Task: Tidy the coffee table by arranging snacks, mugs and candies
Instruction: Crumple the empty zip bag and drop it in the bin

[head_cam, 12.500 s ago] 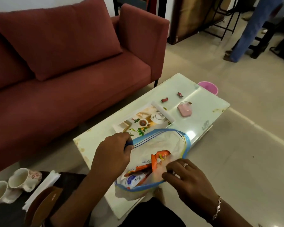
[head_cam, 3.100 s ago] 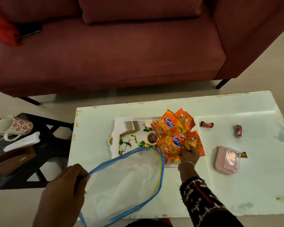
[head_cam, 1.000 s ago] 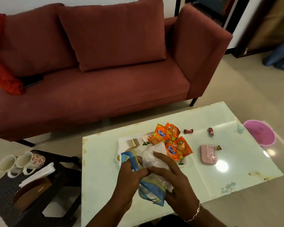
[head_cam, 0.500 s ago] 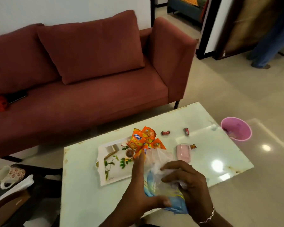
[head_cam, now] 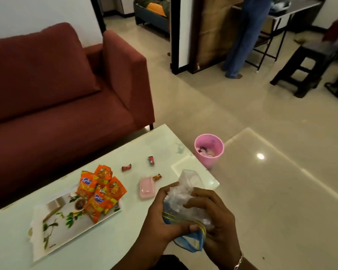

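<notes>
The clear plastic zip bag with blue edging [head_cam: 185,203], spread open and emptied a few seconds ago, is now crumpled into a wad between the left hand [head_cam: 165,215] and right hand [head_cam: 215,217], both gripping it above the white table's [head_cam: 12,230] near right edge. I judge it's bound for the pink bin [head_cam: 209,151] on the floor beyond. To the left, orange snack packets [head_cam: 100,191] lie on the floral tray [head_cam: 53,228]; wrapped candies [head_cam: 126,167] remain loose farther back.

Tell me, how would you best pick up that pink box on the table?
Pinch the pink box across its two long sides, coming straight down from above. It lies flat with clear table on both sides; only a candy sits near its far corner.
</notes>
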